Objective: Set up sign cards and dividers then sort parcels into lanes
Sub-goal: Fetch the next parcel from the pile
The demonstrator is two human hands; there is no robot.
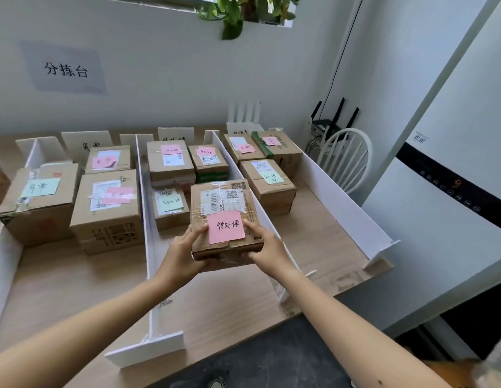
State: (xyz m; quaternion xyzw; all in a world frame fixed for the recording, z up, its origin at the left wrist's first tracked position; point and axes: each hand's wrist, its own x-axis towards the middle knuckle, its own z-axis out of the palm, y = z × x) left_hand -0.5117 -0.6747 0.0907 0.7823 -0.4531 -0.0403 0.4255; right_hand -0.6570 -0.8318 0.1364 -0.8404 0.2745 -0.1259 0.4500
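Note:
Both my hands hold a cardboard parcel (225, 203) with a pink handwritten note, over the middle lane. My left hand (185, 249) grips its near left corner, thumb on top. My right hand (267, 245) grips the near right corner. White foam dividers (147, 219) (347, 203) split the wooden table (62, 289) into three lanes. Three parcels (106, 208) lie in the left lane, three (169, 163) in the middle lane and three (269, 182) in the right lane. White sign cards (85, 142) (175, 134) (243, 127) stand at the back of the lanes.
A paper sign (66, 69) hangs on the back wall. A white chair (347, 158) and a router (327, 121) sit behind the table's right end. A tall white appliance (453, 177) stands at the right. A plant (241, 9) hangs above.

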